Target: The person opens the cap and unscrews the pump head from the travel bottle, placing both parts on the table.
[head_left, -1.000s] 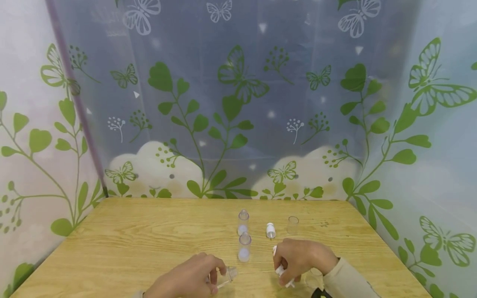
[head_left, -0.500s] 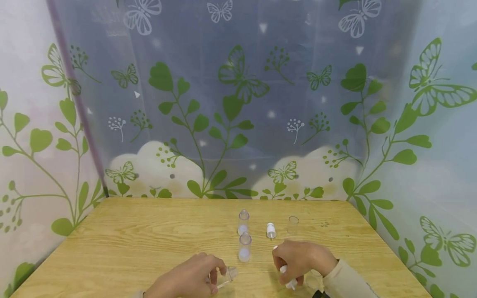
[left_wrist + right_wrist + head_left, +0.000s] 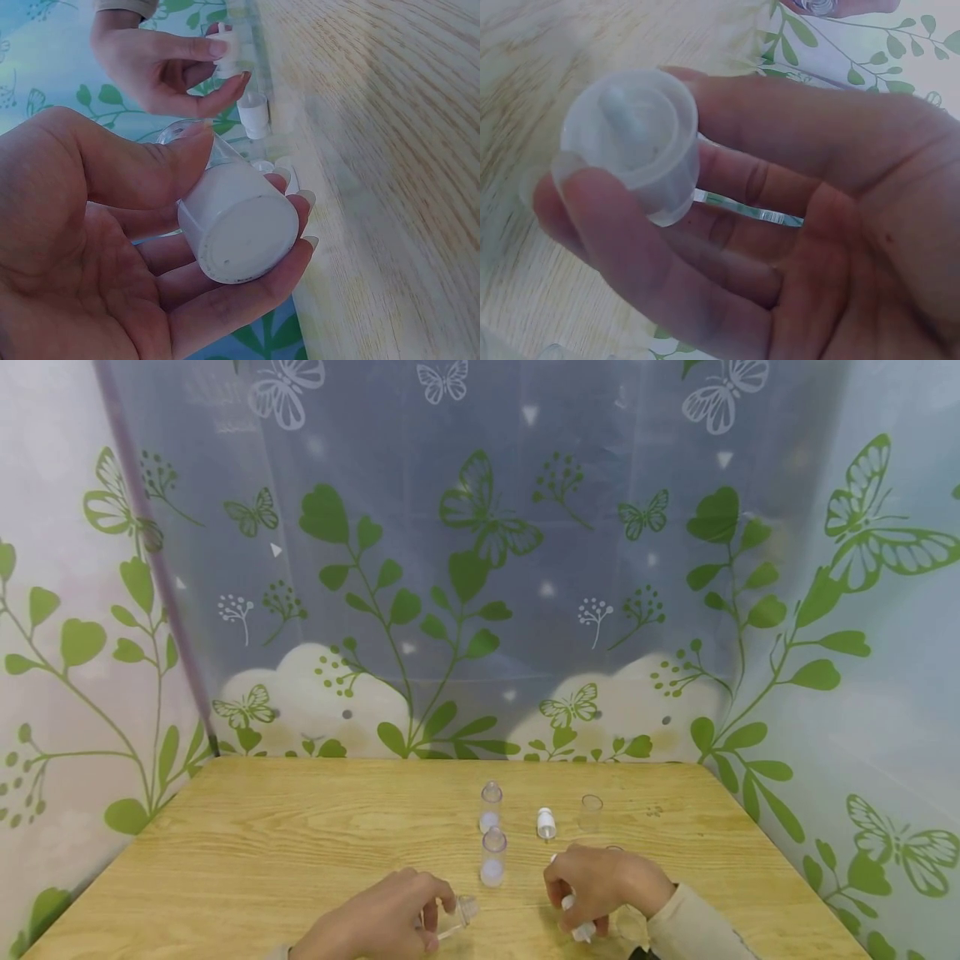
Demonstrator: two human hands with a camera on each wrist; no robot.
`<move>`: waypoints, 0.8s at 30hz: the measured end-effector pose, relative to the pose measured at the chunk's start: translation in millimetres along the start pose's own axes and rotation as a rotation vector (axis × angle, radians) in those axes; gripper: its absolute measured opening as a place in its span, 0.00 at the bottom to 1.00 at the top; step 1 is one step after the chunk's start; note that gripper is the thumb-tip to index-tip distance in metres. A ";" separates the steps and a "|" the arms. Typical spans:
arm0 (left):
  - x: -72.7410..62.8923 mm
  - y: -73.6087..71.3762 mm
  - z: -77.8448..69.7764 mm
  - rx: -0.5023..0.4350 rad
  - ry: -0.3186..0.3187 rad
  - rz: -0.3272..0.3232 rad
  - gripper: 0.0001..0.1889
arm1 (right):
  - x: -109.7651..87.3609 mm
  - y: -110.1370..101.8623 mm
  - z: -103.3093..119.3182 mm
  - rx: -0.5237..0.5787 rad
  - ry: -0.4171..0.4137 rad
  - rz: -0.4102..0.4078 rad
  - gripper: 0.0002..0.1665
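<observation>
My left hand [image 3: 386,914] grips a small clear bottle, its open neck [image 3: 467,910] pointing right. In the left wrist view the bottle's round white base [image 3: 251,240] shows between thumb and fingers. To the right, my right hand [image 3: 603,881] pinches a white pump top [image 3: 579,924] low over the table. Seen in the right wrist view, the pump top's hollow cup-like side [image 3: 630,127] faces the camera, with fingers and thumb around it. The two hands are apart, and so are the bottle and the pump top.
Two bottles with clear caps, a rear one [image 3: 491,808] and a front one [image 3: 492,858], stand upright between the hands on the wooden table [image 3: 300,827]. Another white pump top [image 3: 546,823] and a clear cap [image 3: 590,814] stand right of them. A clear round piece [image 3: 632,925] is partly hidden by my right wrist.
My right hand has shifted slightly left, and the pump top has turned in its fingers. The left hand and its bottle have stayed in place.
</observation>
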State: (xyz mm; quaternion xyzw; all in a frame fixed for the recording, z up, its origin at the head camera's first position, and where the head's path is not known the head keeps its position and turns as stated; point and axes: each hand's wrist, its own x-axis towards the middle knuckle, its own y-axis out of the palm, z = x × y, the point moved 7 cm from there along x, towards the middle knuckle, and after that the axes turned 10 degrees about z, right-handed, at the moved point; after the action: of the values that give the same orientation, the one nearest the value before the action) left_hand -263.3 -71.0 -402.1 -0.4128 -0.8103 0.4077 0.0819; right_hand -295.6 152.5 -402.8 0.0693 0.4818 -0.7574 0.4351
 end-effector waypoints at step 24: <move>0.0 -0.5 1.0 0.011 -0.004 0.001 0.17 | 4.8 5.2 -4.3 -0.059 -0.022 -0.013 0.09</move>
State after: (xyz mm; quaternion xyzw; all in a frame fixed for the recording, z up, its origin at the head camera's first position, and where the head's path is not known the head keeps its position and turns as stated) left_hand -264.0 -71.8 -402.4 -0.4120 -0.8080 0.4131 0.0824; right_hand -296.2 152.2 -411.1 0.0449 0.4996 -0.7464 0.4373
